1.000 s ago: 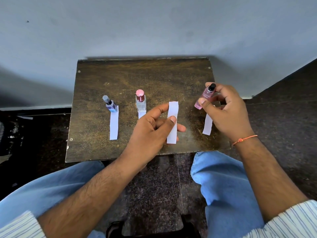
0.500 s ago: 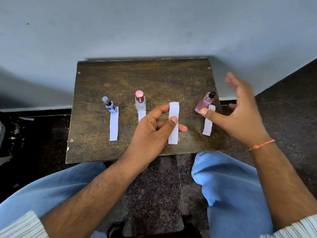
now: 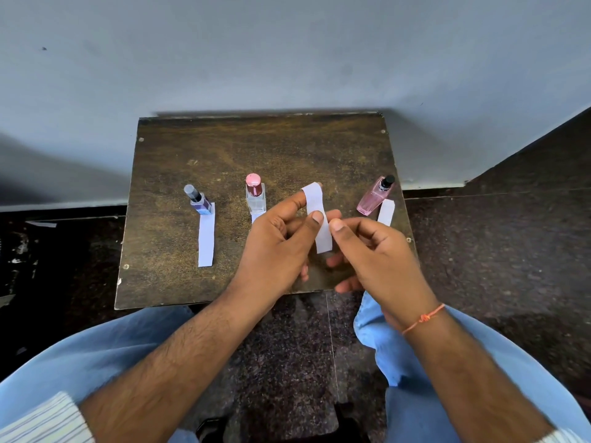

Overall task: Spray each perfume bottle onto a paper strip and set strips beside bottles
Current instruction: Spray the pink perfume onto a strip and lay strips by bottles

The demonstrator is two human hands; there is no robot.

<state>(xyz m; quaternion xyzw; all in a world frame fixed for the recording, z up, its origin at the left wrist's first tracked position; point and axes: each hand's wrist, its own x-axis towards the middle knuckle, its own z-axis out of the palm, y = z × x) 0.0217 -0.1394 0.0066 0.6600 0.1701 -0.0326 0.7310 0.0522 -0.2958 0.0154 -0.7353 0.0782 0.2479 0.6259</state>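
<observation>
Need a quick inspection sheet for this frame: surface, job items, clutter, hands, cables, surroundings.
Surface: worn dark wooden table.
Job's things: blue bottle with strip; clear bottle, its strip mostly hidden; pink bottle with strip.
Clutter: nothing seen.
Grippers: left hand pinches a fourth strip; right hand at its edge, grip unclear.
Cables: nothing seen.
Surroundings: grey wall, dark floor.

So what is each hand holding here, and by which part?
The left hand pinches a paper strip near its middle. The right hand touches the strip's edge; whether it has a grip cannot be told.
</observation>
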